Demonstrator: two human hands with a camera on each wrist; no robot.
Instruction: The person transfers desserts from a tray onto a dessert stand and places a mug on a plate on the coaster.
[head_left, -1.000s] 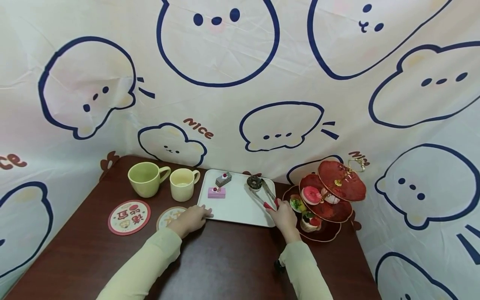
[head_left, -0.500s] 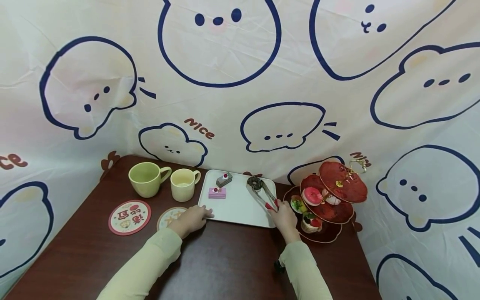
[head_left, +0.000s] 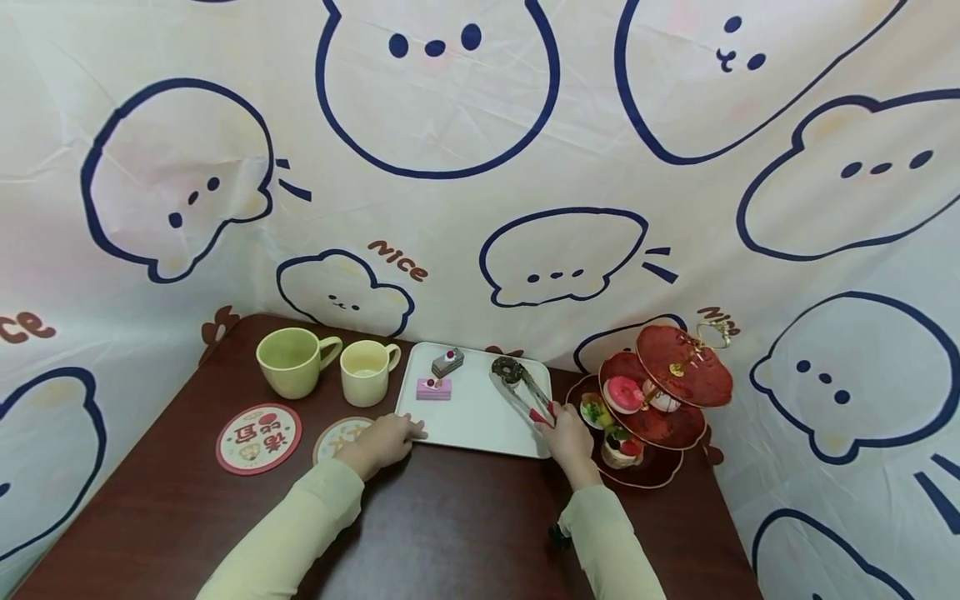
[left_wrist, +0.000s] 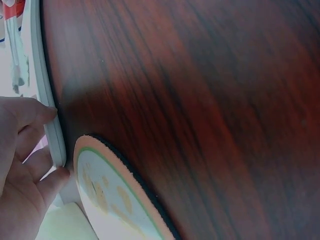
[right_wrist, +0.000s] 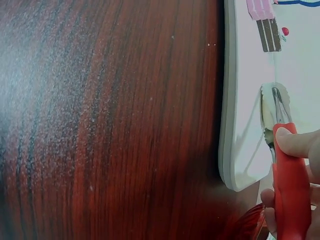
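My left hand grips the near left corner of a white tray; in the left wrist view its fingers curl at the tray edge. My right hand holds red-handled metal tongs over the tray's right side. A chocolate donut sits at the tongs' tips near the back of the tray. On the tray's left part lie a grey-brown cake slice and a pink-purple cake slice, each topped with a red berry.
Right of the tray stands a tiered red stand with a pink donut and several other pastries. A green mug and a cream mug are at the left, behind a red-rimmed coaster and a tan-rimmed coaster.
The tongs' arms, spread around the chocolate donut a second ago, have come closer together on it. The left hand stays at the tray corner.
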